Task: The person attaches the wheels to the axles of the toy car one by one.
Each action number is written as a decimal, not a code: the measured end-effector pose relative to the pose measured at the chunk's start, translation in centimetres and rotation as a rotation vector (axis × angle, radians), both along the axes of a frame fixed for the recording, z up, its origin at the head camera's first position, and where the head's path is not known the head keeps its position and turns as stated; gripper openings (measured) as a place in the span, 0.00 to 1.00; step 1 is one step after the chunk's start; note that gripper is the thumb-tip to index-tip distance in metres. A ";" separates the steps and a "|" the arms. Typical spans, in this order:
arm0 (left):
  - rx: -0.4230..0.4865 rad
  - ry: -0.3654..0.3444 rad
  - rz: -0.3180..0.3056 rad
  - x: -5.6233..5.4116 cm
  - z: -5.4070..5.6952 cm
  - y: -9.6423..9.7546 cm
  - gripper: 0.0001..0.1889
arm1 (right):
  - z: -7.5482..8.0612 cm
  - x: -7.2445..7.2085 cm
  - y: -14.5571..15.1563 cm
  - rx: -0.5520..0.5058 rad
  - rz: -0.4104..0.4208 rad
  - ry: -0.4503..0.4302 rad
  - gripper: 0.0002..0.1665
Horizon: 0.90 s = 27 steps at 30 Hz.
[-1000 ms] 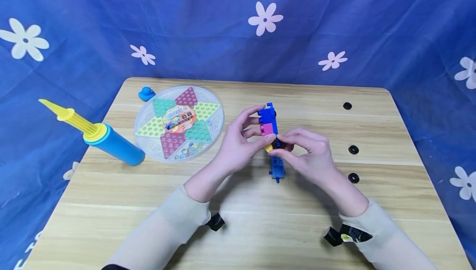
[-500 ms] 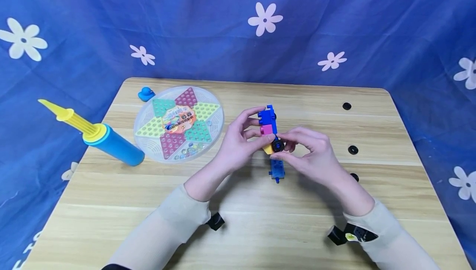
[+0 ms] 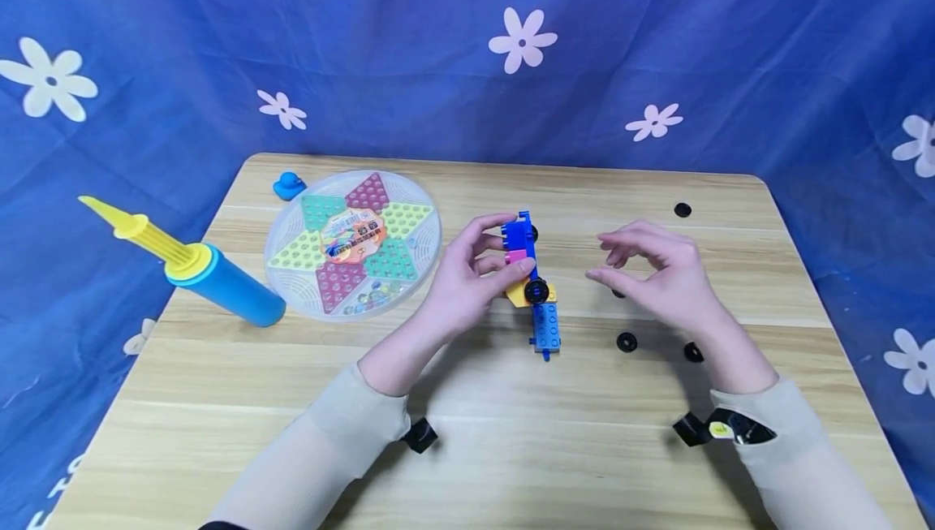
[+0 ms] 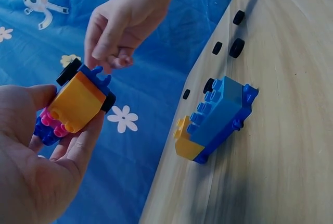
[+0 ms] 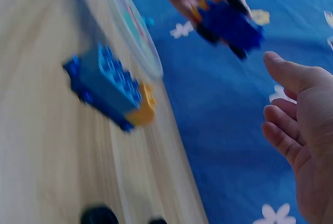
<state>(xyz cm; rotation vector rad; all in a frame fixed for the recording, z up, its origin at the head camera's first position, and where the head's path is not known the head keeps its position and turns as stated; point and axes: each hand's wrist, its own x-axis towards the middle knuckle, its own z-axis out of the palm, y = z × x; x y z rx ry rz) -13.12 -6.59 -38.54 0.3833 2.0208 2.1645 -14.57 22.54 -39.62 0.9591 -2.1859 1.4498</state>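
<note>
My left hand (image 3: 467, 282) holds a toy block car (image 3: 517, 235) tilted up off the table, thumb on one side and fingers on the other. The car has a blue base, pink and yellow-orange blocks (image 4: 78, 101) and black wheels, one wheel (image 3: 536, 290) facing up near the thumb. Apart from it, to the right, my right hand (image 3: 661, 270) hovers with loosely bent fingers and nothing between them. Below the held car, a second block car (image 3: 546, 327) rests on the table, with a light blue block on a darker blue base and a yellow block at one end.
Loose black wheels lie on the right of the table, among them one wheel (image 3: 626, 342) before the right hand and another wheel (image 3: 682, 209) farther back. At left are a Chinese checkers board (image 3: 402, 295), a blue rubber duck (image 3: 289, 185) and a blue-and-yellow hand pump (image 3: 234, 290).
My right hand has let go of the wheel on the held car and moved away to the right. The left hand keeps its grip, the car turning slightly.
</note>
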 end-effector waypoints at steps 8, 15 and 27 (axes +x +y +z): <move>-0.002 0.003 -0.007 -0.1 -0.1 -0.3 0.31 | 0.3 -2.2 3.6 0.005 -0.197 -0.057 0.24; -0.023 -0.005 -0.015 0.0 0.0 -0.3 0.31 | -3.6 -5.3 8.5 0.024 -0.396 -0.297 0.24; -0.042 0.002 -0.034 -0.1 -0.3 -0.4 0.31 | -7.3 -8.9 12.7 0.235 -0.668 -0.525 0.36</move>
